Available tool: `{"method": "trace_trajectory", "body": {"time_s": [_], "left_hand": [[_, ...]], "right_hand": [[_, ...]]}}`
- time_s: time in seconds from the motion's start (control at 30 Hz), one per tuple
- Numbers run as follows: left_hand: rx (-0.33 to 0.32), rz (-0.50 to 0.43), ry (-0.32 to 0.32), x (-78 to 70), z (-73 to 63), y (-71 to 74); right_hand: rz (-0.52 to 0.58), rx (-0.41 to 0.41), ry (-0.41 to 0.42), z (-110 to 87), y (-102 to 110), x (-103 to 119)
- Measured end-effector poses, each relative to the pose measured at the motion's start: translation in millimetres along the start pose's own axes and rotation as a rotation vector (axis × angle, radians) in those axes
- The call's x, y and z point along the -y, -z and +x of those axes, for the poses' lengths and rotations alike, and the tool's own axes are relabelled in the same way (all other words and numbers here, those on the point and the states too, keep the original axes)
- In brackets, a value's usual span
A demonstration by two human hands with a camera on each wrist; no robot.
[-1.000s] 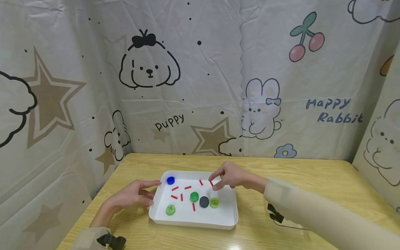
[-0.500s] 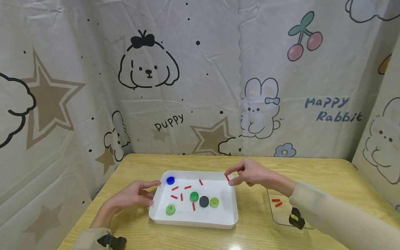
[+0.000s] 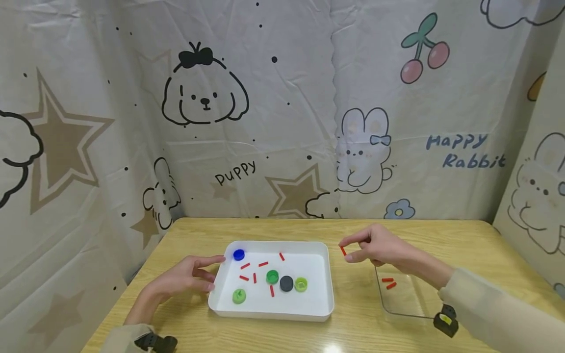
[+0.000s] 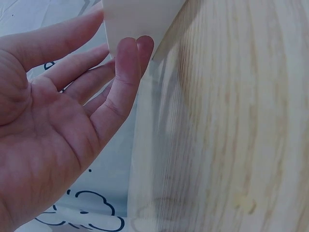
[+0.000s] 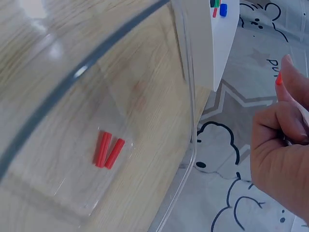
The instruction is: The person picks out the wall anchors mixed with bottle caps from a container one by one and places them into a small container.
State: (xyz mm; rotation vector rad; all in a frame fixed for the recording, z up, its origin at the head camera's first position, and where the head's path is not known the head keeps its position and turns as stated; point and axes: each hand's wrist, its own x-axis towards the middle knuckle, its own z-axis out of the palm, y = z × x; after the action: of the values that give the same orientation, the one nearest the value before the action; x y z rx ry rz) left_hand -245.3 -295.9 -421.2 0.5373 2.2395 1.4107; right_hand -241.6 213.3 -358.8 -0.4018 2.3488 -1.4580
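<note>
Between thumb and forefinger, my right hand (image 3: 381,249) pinches a short red stick (image 3: 343,250) above the table, between the white tray (image 3: 269,315) and a clear box (image 3: 408,316). The stick's tip (image 5: 279,79) shows beside the thumb in the right wrist view. Two red sticks (image 5: 103,150) lie side by side in that box. My left hand (image 3: 183,277) has its fingertips at the tray's left wall (image 4: 137,21), fingers loosely extended. Inside the tray several red sticks (image 3: 263,264) lie scattered among bottle caps: a blue cap (image 3: 239,254), green ones and a dark grey cap (image 3: 286,283).
The wooden table (image 3: 357,333) ends at a printed curtain (image 3: 247,147) behind and on both sides. The clear box stands right of the tray, partly under the right forearm. Its transparent rim (image 5: 87,67) rises close to the right wrist camera.
The right hand has carried the red stick from over the tray's back right part rightward past its wall, toward the clear box. The left hand stays at the tray.
</note>
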Motion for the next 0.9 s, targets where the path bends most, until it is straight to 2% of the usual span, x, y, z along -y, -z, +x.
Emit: {"method": "trace_trajectory", "body": {"time_s": [0.3, 0.5, 0.9], "left_hand": [[-0.002, 0.006, 0.004, -2.5, -0.7, -1.8], [-0.01, 0.014, 0.006, -1.7, -1.6, -0.8], [-0.013, 0.014, 0.006, -1.9, -0.2, -1.5]], "right_hand": [[0.033, -0.041, -0.035, -23.1, 22.1, -11.0], [0.033, -0.045, -0.018, -36.8, 34.8, -23.4], [0.047, -0.076, -0.049, -59.4, 50.8, -49.6]]}}
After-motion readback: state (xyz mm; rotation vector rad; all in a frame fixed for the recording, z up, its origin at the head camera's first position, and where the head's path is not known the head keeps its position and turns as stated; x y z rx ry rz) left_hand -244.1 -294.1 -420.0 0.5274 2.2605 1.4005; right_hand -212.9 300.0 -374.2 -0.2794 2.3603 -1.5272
